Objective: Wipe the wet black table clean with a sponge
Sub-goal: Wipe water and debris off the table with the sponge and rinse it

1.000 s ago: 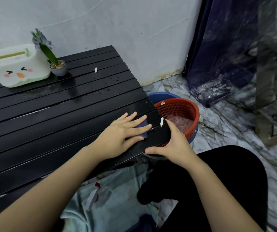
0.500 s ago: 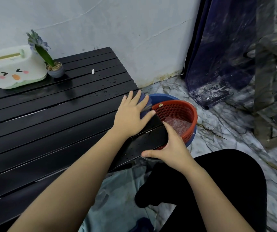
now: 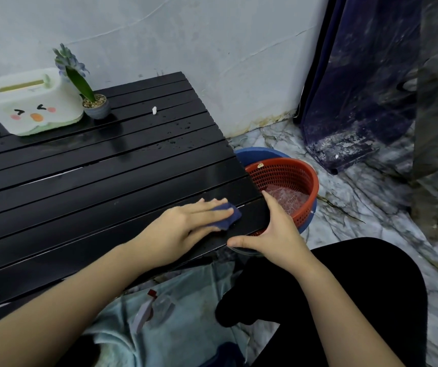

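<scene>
On the far left of the black slatted desk (image 3: 85, 186) stands a white tissue box (image 3: 31, 102) with a cartoon face, a small potted plant (image 3: 95, 105) just beside it, and a white scrap (image 3: 154, 110) lies further right on a back slat. Water beads still dot the slats near the right-hand back edge, so that stretch looks unwiped.

The left hand (image 3: 183, 229) has come back from the desk's right edge, where it was half a second ago, to the near slats. It lies flat, fingers stretched out and pressed down on the blue sponge (image 3: 228, 217), which sits under the fingertips with its right end showing. The white fleck that lay near this corner a second ago is gone, probably swept off the edge. My guess is one stroke has ended and another starts along the near slat.

The right hand (image 3: 270, 234) has stayed at the desk's near right corner, thumb along the front edge and fingers up the side, steadying it. Beyond it a red basket (image 3: 302, 170) rests in a blue basin (image 3: 255, 153) on the floor.
</scene>
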`<state>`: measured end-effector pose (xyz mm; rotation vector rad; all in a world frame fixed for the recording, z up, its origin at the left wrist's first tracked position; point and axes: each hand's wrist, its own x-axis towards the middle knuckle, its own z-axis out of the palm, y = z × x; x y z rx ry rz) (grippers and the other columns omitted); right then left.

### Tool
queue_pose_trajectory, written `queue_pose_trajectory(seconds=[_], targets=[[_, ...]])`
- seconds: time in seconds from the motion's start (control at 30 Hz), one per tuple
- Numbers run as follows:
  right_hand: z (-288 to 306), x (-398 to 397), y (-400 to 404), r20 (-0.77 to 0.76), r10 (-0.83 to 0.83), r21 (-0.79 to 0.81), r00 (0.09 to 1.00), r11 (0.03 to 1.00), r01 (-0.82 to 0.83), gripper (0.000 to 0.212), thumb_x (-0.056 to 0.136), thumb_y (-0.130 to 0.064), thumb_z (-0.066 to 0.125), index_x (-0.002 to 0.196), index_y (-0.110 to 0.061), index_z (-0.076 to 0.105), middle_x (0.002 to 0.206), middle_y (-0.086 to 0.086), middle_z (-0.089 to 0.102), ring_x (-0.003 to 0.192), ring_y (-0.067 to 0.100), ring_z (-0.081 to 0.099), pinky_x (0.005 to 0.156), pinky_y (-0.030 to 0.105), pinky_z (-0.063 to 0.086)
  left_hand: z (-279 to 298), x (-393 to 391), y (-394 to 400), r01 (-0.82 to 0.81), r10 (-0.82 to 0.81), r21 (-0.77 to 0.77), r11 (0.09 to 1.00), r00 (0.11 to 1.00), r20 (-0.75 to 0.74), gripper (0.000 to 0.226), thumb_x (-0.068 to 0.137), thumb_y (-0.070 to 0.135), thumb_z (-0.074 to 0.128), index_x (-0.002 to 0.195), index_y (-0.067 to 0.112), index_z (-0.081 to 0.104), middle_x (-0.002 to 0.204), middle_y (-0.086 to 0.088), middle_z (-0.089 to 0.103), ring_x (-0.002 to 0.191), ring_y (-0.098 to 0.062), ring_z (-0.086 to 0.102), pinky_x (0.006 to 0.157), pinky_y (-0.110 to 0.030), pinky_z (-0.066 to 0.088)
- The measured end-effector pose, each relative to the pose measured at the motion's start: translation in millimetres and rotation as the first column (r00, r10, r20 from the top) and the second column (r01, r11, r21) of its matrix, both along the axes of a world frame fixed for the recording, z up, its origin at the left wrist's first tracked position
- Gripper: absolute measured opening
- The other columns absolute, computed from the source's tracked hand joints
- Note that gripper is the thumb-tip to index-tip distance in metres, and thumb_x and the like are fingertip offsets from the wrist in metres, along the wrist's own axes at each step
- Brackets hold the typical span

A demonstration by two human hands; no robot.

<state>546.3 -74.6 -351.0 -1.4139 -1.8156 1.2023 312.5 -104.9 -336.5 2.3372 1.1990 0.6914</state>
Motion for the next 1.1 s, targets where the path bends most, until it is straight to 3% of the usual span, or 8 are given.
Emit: queue_pose_trajectory(seconds=[0.1,0.17,0.23,0.33,0.43,0.6,0.73,1.1], targets=[[0,-1,-1,-0.009,0.003,0.01,1.0,1.0,-0.003,0.1,0.041,-0.056,0.094,0.128,-0.045,0.046,0.126,-0.025,0.057,0.117,-0.008,0.052,0.094,0.019,0.044,11,3,27,-0.194,0.191,0.023,0.981,0.976,0.108,0.057,0.097,0.027,0.055,0.15,0.022,0.032,0.149,0.009,0.043,0.137,-0.006,0.04,0.114,-0.033,0.034],[-1,0,0,-0.014,-0.002,0.004,1.0,1.0,0.002,0.095,0.043,-0.053,0.095,0.123,-0.052,0.044,0.124,-0.03,0.055,0.114,-0.014,0.05,0.089,0.008,0.04,3,5,60,-0.376,0.376,0.009,0.927,0.924,-0.068,0.071,0.096,0.048,0.048,0.154,0.029,0.012,0.16,0.003,0.021,0.147,-0.018,0.023,0.118,-0.037,0.022],[-1,1,-1,-0.005,-0.001,0.004,1.0,1.0,0.001,0.098,0.043,-0.054,0.094,0.127,-0.052,0.042,0.125,-0.032,0.051,0.116,-0.018,0.046,0.087,0.001,0.037,-16,15,84,-0.464,0.46,0.061,0.884,0.837,-0.295,0.071,0.096,0.057,0.037,0.154,0.023,0.015,0.162,-0.006,0.014,0.148,-0.029,0.015,0.118,-0.042,0.016],[-7,2,1,0.026,0.008,0.011,1.0,1.0,-0.008,0.114,0.043,-0.06,0.091,0.141,-0.035,0.038,0.135,-0.023,0.048,0.123,-0.013,0.043,0.096,0.004,0.034,-23,42,96,-0.399,0.395,0.042,0.916,0.877,-0.273,0.058,0.101,0.045,0.038,0.149,0.015,0.032,0.159,-0.009,0.025,0.147,-0.031,0.021,0.12,-0.043,0.017],[-10,2,1,0.06,0.026,0.021,0.998,0.999,-0.028,0.132,0.042,-0.068,0.087,0.152,-0.025,0.027,0.151,-0.013,0.039,0.138,-0.001,0.035,0.113,0.023,0.033,-21,55,79,-0.183,0.187,0.039,0.982,0.963,-0.195,0.05,0.101,0.038,0.043,0.146,0.017,0.041,0.156,-0.004,0.032,0.147,-0.025,0.023,0.12,-0.041,0.02],[-6,2,1,0.038,0.048,0.037,0.998,0.998,-0.05,0.096,0.051,-0.044,0.095,0.128,-0.05,0.038,0.13,-0.027,0.049,0.119,-0.022,0.041,0.099,0.007,0.037,-17,37,19,0.016,-0.018,-0.016,1.0,0.991,-0.134,0.045,0.101,0.037,0.044,0.145,0.027,0.041,0.157,0.008,0.03,0.149,-0.014,0.014,0.122,-0.035,0.016],[-8,3,3,0.046,0.046,0.049,0.998,0.998,-0.048,0.1,0.048,-0.054,0.093,0.135,-0.036,0.045,0.13,-0.012,0.058,0.122,0.004,0.054,0.105,0.038,0.045,-9,3,-34,0.005,-0.014,-0.056,0.998,0.988,-0.154,0.046,0.102,0.034,0.044,0.146,0.028,0.039,0.158,0.011,0.027,0.15,-0.013,0.009,0.122,-0.04,0.015],[-3,4,0,0.06,0.073,0.021,0.996,0.997,-0.075,0.098,0.054,-0.055,0.089,0.138,-0.034,0.043,0.134,-0.013,0.055,0.124,0.008,0.051,0.106,0.038,0.043,6,-97,-153,-0.255,0.231,-0.168,0.952,0.962,-0.147,0.046,0.099,0.031,0.044,0.144,0.022,0.043,0.156,0.008,0.034,0.147,-0.016,0.022,0.118,-0.044,0.023]])
